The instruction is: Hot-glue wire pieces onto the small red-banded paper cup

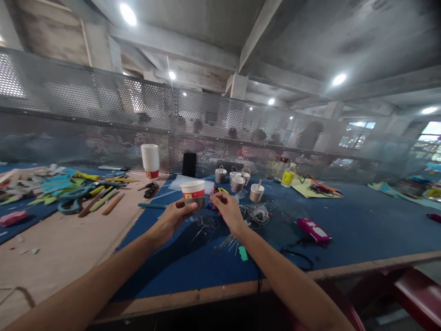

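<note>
A paper cup (193, 189), white with a red band and a grey lower part, stands upright in my left hand (175, 215), whose fingers and thumb wrap its lower side. Just right of the cup, my right hand (228, 209) is closed in a pinch; whatever sits between its fingertips is too small to make out. Under and beside the right hand lie a coil of grey cord (259, 214) and a bundle of thin metal rods (234, 238). Behind it, several small grey-wrapped cups (237, 183) have thin loops on top. Another small cup (256, 193) holds a stick.
A stack of paper cups (150, 161) and a black phone (189, 164) stand near the perforated metal screen (206, 124). Scissors (74, 198), tools and paper pieces cover the left. To the right are a yellow-labelled bottle (288, 175) and a magenta device (314, 230) with a cable.
</note>
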The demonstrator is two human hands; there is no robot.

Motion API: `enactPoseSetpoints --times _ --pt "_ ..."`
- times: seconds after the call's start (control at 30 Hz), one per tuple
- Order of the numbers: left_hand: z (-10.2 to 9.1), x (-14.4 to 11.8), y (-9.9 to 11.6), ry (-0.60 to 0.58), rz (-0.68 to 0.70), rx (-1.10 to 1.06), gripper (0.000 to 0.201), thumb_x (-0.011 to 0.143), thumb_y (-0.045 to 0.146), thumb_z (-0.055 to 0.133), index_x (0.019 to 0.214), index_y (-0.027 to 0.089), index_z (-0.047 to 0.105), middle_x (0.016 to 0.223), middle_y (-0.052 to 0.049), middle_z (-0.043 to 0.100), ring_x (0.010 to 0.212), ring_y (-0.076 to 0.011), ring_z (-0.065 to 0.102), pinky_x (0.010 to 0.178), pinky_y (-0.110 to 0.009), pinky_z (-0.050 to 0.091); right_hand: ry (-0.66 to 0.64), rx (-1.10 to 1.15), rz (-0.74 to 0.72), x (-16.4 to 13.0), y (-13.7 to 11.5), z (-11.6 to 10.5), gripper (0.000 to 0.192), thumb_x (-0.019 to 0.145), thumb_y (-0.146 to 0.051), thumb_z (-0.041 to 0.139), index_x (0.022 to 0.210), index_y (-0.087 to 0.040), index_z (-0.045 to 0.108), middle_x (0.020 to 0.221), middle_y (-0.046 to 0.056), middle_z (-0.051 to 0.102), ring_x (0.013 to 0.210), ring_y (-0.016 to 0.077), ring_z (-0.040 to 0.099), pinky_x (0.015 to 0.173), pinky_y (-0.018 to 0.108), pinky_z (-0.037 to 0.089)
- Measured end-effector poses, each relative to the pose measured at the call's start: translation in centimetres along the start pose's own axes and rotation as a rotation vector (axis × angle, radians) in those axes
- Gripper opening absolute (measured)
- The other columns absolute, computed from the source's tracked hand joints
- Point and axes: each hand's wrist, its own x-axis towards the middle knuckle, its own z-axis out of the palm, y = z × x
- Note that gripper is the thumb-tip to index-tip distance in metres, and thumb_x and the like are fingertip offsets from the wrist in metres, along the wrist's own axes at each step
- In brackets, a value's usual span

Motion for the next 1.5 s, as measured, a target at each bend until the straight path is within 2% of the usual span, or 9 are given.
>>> enactPoseSetpoints --times 0.17,0.27,0.47,0.7,1.0,1.33,1.5 --pt "-0.1 0.1 -0.1 -0.009 -0.035 -0.003 0.042 0.070 0.031 0.089 0.108 0.015 0.079 0.114 -0.016 0.078 0.111 -0.0310 0.069 0.095 -0.037 0.052 0.031 0.062 -0.006 0.0 -0.1 -0.2 0.027 0.083 -0.047 0.071 0.087 -0.020 0.071 0.079 0.001 0.071 0.080 0.0193 0.069 0.079 0.029 0.053" --pt "0.0 0.0 -0.1 -0.017 -0.041 0.003 0.044 0.068 0.032 0.090 0.107 0.015 0.079 0.114 -0.016 0.078 0.110 -0.0319 0.070 0.096 -0.039 0.052 0.022 0.112 0.005 0.1 0.2 -0.2 0.028 0.082 -0.047 0.072 0.088 -0.020 0.071 0.081 0.002 0.072 0.080 0.0201 0.071 0.079 0.030 0.055" --pt "0.0 0.0 -0.2 -0.046 -0.052 0.043 0.045 0.070 0.038 0.088 0.109 0.016 0.079 0.118 -0.015 0.077 0.115 -0.0330 0.068 0.102 -0.041 0.050 0.029 0.180 -0.001 0.3 0.8 -0.1 0.028 0.080 -0.048 0.074 0.084 -0.021 0.069 0.078 0.000 0.070 0.075 0.0190 0.069 0.078 0.032 0.058" --pt "0.0 0.1 -0.3 -0.070 -0.056 0.022 0.043 0.069 0.037 0.088 0.107 0.017 0.080 0.115 -0.014 0.078 0.113 -0.0332 0.069 0.103 -0.043 0.049 0.019 0.135 -0.025 0.5 1.4 -0.3 0.025 0.080 -0.046 0.072 0.082 -0.022 0.067 0.077 0.001 0.069 0.075 0.0190 0.067 0.078 0.033 0.058" --pt "-0.2 0.1 -0.5 -0.082 -0.061 0.021 0.046 0.070 0.037 0.087 0.110 0.015 0.079 0.118 -0.016 0.077 0.116 -0.0337 0.068 0.103 -0.042 0.050 0.018 0.095 -0.014 0.2 0.7 -0.3 0.025 0.078 -0.045 0.070 0.078 -0.021 0.065 0.074 0.000 0.067 0.073 0.0180 0.065 0.075 0.032 0.057" --pt "-0.1 0.1 -0.5 -0.107 -0.055 0.007 0.044 0.070 0.036 0.087 0.108 0.016 0.080 0.115 -0.015 0.078 0.116 -0.0365 0.068 0.108 -0.048 0.047 0.018 0.122 0.016 0.2 0.5 -0.1 0.026 0.075 -0.045 0.074 0.074 -0.021 0.063 0.070 -0.001 0.065 0.069 0.0175 0.066 0.075 0.032 0.058" --pt "-0.5 0.3 -0.7 -0.144 -0.054 0.011 0.041 0.073 0.035 0.085 0.111 0.017 0.080 0.118 -0.015 0.077 0.116 -0.0339 0.068 0.106 -0.045 0.048 0.012 0.130 0.027 0.3 0.5 -0.1 0.025 0.072 -0.043 0.074 0.072 -0.021 0.063 0.069 -0.001 0.066 0.069 0.0184 0.067 0.075 0.032 0.057"
